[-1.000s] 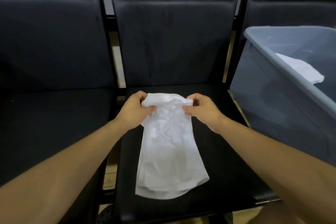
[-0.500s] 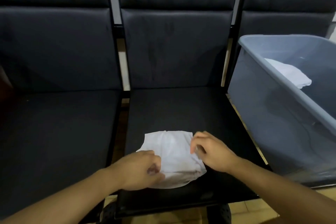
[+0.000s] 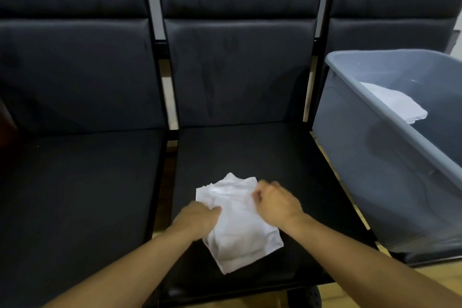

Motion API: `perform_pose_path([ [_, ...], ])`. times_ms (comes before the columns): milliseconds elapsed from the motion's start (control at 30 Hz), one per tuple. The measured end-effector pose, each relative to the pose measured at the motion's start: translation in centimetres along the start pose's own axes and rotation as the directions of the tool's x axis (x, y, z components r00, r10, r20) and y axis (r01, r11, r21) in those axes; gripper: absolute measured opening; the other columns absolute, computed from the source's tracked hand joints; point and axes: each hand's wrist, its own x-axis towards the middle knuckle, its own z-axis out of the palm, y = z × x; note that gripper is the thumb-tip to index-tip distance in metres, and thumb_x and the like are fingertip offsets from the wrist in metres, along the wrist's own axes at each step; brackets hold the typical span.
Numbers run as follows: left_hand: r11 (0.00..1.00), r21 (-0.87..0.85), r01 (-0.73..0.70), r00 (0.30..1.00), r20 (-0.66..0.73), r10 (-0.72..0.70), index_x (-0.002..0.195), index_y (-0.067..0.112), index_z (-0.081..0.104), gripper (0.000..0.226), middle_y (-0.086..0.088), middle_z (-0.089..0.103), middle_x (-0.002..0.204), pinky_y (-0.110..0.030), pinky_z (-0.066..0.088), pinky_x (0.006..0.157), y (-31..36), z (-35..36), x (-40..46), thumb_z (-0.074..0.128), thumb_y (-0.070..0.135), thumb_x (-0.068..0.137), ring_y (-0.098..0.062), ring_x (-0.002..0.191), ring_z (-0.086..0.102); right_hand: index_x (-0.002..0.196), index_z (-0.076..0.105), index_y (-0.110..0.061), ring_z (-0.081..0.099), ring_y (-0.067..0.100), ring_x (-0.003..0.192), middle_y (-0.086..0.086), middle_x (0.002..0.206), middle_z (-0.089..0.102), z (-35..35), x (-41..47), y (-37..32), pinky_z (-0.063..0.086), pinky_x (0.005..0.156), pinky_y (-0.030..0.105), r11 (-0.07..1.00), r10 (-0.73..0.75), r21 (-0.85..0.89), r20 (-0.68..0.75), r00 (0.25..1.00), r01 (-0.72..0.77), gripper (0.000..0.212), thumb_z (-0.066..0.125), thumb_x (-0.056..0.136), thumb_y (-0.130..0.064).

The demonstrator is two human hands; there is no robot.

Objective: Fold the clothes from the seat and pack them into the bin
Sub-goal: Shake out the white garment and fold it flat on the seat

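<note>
A small white garment [image 3: 237, 222] lies folded on the middle black seat [image 3: 250, 152], near its front edge. My left hand [image 3: 197, 217] grips the garment's left edge with curled fingers. My right hand [image 3: 277, 204] pinches its upper right edge, and its fingers are blurred by motion. The grey plastic bin [image 3: 375, 157] stands on the seat to the right. A folded white cloth [image 3: 397, 105] lies inside it.
Another black seat [image 3: 80, 182] is to the left, with padded backrests [image 3: 237, 70] behind all the seats. Metal frame bars [image 3: 160, 32] run between the backrests. A wooden floor [image 3: 437, 272] shows at the lower right.
The long white garment was folded in half toward me. Both hands came down from its far end to the near part and now grip the folded piece, which has turned slightly.
</note>
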Motion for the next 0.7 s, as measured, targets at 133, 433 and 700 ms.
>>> perform_pose_path([
  [133,0.979,-0.147,0.141,0.989,-0.025,-0.146,0.141,0.011,0.046,0.097,-0.009,0.056,0.135,-0.042,0.055,0.096,0.9,0.1,1.1,0.063,0.072,0.067,-0.028,0.115,0.061,0.120,0.052,-0.012,0.061,0.025,0.108,0.008,0.122,0.059,-0.7,0.6,1.3,0.054,0.087,0.038,0.745,0.368,0.502,0.241,0.898,-0.440,0.045,0.067,0.093,-0.044],
  [433,0.895,-0.445,-0.037,0.992,-0.123,-0.020,0.108,0.013,0.054,0.031,-0.005,0.064,0.106,-0.046,0.056,0.092,3.6,1.8,-1.2,0.072,0.031,0.090,-0.025,0.097,0.064,0.119,0.060,-0.014,0.066,0.020,0.097,0.003,0.109,0.065,-0.5,-0.5,0.9,0.057,0.086,0.037,0.759,0.275,0.558,0.192,0.942,-0.335,0.034,0.065,0.093,-0.034],
  [700,0.769,-0.503,-0.394,0.916,-0.282,0.285,0.111,0.014,0.067,0.039,-0.001,0.072,0.106,-0.044,0.060,0.085,12.4,-4.1,-7.4,0.082,0.035,0.082,-0.019,0.094,0.069,0.105,0.060,-0.014,0.065,0.020,0.088,0.005,0.098,0.066,-12.9,-3.2,1.7,0.056,0.076,0.035,0.729,0.185,0.684,-0.161,0.970,-0.026,0.016,0.063,0.096,-0.026],
])
